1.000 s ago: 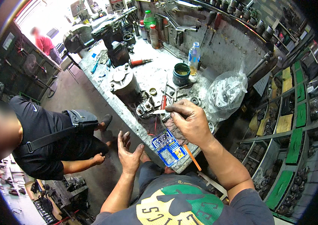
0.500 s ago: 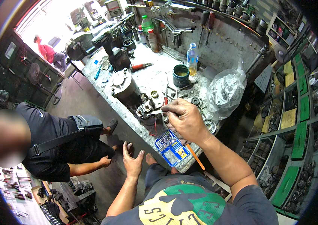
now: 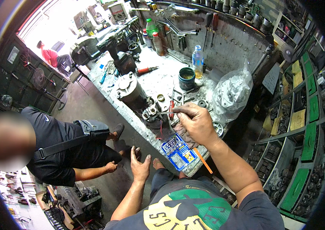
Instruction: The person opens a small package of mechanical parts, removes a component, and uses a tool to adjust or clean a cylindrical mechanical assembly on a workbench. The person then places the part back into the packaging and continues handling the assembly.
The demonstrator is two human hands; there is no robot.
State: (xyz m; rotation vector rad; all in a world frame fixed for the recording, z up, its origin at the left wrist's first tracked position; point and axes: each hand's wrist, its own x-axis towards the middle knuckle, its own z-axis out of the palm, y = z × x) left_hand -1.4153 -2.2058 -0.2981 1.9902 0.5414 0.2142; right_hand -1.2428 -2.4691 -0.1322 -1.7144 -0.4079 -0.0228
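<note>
My right hand [image 3: 196, 122] pinches a thin metal tool [image 3: 165, 112], too slim for me to name its kind. Its tip is against or just in front of a small metal part with terminals [image 3: 150, 114] at the bench's near left edge. A grey motor-like cylinder [image 3: 131, 89] stands upright right behind that part. My left hand [image 3: 141, 167] hovers off the bench edge, fingers apart, holding nothing. Under my right wrist lies a crumpled rag [image 3: 184, 135]. Nearer to me are a blue printed pack [image 3: 179, 151] and a flat orange strip [image 3: 203, 161].
A red-handled tool [image 3: 171, 109], an open dark tub [image 3: 186, 78], a clear bottle [image 3: 197, 61] and a bagged metal housing [image 3: 229, 94] sit on the workbench [image 3: 156, 76]. At left a co-worker in black [image 3: 61, 143] stands close. Parts shelves [image 3: 300, 134] line the right.
The tool in my right hand has turned a little and shows thinner; that hand has shifted slightly right. My left hand stays open, slightly further right. The whole view has shifted slightly.
</note>
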